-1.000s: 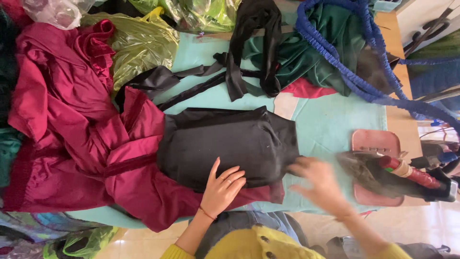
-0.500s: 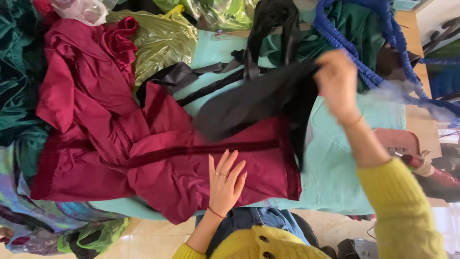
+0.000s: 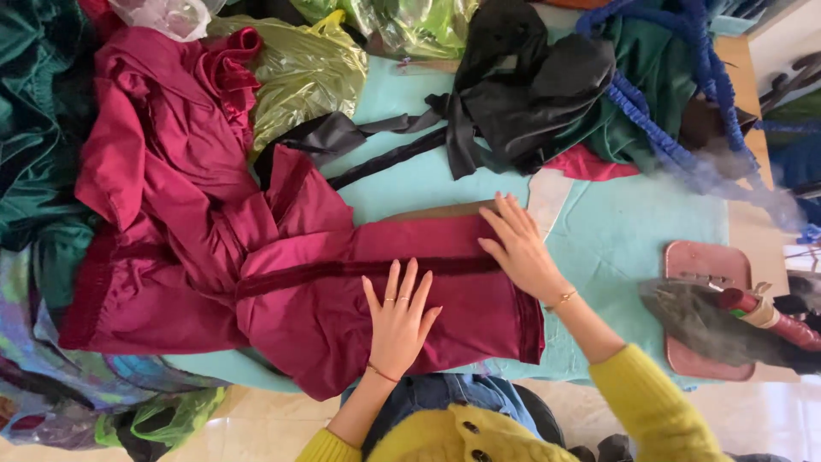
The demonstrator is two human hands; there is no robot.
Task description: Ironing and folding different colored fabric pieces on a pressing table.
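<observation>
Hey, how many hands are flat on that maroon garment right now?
2. The left hand lies flat on the maroon garment near the table's front edge; the right hand presses beside the dark velvet stripe, further right.

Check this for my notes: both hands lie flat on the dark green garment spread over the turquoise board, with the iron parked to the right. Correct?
Not quite. In the head view the left hand and right hand lie flat on a maroon garment, not a green one. The turquoise board and iron are as described.
</observation>
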